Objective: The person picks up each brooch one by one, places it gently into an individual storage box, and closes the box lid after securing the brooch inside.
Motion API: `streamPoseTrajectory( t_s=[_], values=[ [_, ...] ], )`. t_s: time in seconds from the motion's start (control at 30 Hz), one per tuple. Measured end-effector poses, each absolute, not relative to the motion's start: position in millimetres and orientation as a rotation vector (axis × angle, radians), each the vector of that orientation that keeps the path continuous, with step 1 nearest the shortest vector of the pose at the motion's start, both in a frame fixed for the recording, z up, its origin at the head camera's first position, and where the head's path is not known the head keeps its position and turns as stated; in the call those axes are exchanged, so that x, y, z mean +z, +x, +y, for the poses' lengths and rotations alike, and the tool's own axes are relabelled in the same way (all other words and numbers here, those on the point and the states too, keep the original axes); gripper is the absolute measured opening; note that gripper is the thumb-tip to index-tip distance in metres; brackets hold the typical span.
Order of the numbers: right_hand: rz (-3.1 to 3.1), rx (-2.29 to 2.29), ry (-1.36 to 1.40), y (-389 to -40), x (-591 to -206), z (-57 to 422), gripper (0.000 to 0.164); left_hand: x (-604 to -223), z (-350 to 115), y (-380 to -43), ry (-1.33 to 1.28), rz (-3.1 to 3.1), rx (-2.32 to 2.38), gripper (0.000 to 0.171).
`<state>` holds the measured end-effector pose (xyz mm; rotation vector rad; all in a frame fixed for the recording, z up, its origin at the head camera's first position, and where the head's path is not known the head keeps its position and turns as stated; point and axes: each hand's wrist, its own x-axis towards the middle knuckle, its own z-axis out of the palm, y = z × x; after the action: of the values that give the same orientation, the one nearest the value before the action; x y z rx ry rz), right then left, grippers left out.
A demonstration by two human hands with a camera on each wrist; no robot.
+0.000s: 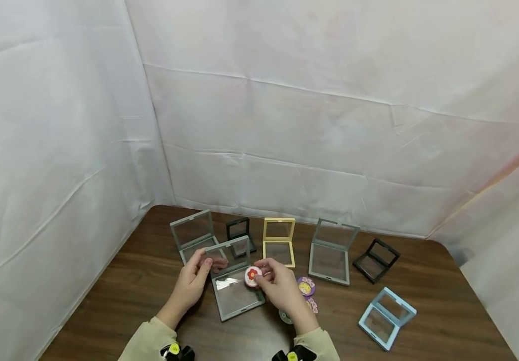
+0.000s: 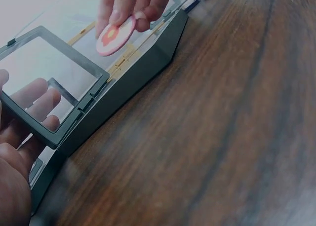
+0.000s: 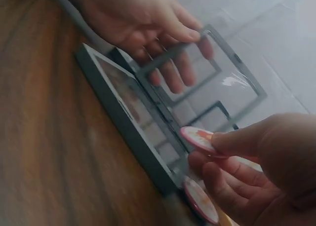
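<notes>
A grey hinged display frame [image 1: 242,313] with clear film windows stands unfolded on the table, its lid raised. My left hand [image 1: 190,283] holds the lid's left side, thumb in front and fingers behind, seen through the film in the right wrist view. Between thumb and fingers my right hand [image 1: 282,288] pinches a round pink-rimmed badge [image 1: 252,276] with a red flower. That badge [image 2: 114,37] is above the frame's base, apart from the film. In the right wrist view, a second pink-rimmed disc [image 3: 200,200] shows below the right hand.
Purple round badges [image 1: 306,286] and a greenish disc [image 1: 285,317] lie by my right wrist, partly covered. Behind stand unfolded frames: grey [image 1: 192,218], black [image 1: 238,221], yellow [image 1: 279,241], another grey [image 1: 330,277]. Further right are a black frame [image 1: 367,276] and a blue one [image 1: 378,341].
</notes>
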<state>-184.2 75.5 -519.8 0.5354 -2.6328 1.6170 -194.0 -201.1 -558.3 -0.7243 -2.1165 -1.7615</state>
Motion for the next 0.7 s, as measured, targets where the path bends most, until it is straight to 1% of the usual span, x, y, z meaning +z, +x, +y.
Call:
streamPoseTrajectory(
  t_s=[0.2, 0.4, 0.63, 0.7],
  values=[
    [-2.665, 1.622, 0.551, -179.2, -525.3, 62.0, 0.019, -559.0, -205.6, -191.0, -0.708, -2.146, -1.756, 0.026],
    [-2.697, 1.595, 0.569, -181.2, -522.6, 61.4, 0.021, -555.4, -204.2, -193.4, -0.719, -2.14, -1.729, 0.025],
    [-2.722, 1.519, 0.613, -183.1, -522.7, 65.6, 0.033, -556.3, -200.6, -196.5, -0.729, -2.134, -1.754, 0.025],
    [-2.724, 1.506, 0.625, -182.6, -523.4, 64.8, 0.035, -557.5, -201.5, -196.3, -0.724, -2.138, -1.752, 0.025]
  ],
)
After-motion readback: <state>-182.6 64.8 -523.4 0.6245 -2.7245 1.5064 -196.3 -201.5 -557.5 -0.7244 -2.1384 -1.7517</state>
